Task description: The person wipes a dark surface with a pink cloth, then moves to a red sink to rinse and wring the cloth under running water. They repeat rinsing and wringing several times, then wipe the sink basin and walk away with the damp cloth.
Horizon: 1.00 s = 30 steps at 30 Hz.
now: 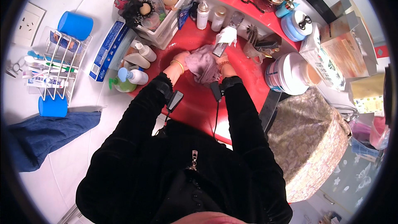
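A wet-looking mauve cloth (203,63) is bunched between my two hands over a red washbasin (183,96). My left hand (180,61) grips its left side, a yellow bangle at the wrist. Holding the cloth's right edge is my right hand (222,59), with a red bead bracelet; its fingers are partly hidden by the tap. The metal tap (220,49), with a white cloth (227,36) wrapped over it, reaches out just above the right hand.
Pump bottles (136,76) and a white plastic basket (161,32) stand left. Behind are more bottles (202,15) below a red shelf (248,3). A large white tub (287,73) and a patterned fabric cover (301,130) are right. A wire toothbrush rack (70,77) hangs on the left wall.
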{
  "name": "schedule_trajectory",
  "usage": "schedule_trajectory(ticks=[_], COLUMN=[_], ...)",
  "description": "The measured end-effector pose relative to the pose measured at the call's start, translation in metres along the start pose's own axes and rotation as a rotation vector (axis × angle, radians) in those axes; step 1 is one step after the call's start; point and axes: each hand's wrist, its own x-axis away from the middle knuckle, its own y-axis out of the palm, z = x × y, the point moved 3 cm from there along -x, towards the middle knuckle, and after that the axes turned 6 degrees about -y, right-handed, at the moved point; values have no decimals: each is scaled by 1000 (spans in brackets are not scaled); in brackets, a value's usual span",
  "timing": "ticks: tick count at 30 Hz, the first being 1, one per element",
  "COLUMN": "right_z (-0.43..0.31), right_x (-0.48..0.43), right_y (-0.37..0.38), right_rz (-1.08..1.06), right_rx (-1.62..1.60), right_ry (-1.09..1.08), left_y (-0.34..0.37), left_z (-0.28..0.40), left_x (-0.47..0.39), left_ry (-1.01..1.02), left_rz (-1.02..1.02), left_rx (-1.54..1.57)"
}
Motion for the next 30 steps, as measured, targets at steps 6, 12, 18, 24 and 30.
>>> schedule_trajectory(ticks=[6, 12, 18, 24, 30], right_z=[7, 31, 50, 11, -20], right_x=[13, 46, 45, 16, 40], right_y=[-32, -74, -70, -19, -12], right_rz=[225, 284, 259, 144, -135], right_rx=[18, -168, -295, -660, -711], right_ry=[-68, -80, -42, 87, 21], left_y=[72, 107, 77, 11, 30], left_z=[-20, -10, 4, 32, 31], left_x=[9, -27, 1, 26, 43], left_ry=[351, 460, 175, 65, 36], left_rz=[138, 423, 130, 145, 105], left_rx=[-648, -980, 75, 403, 447])
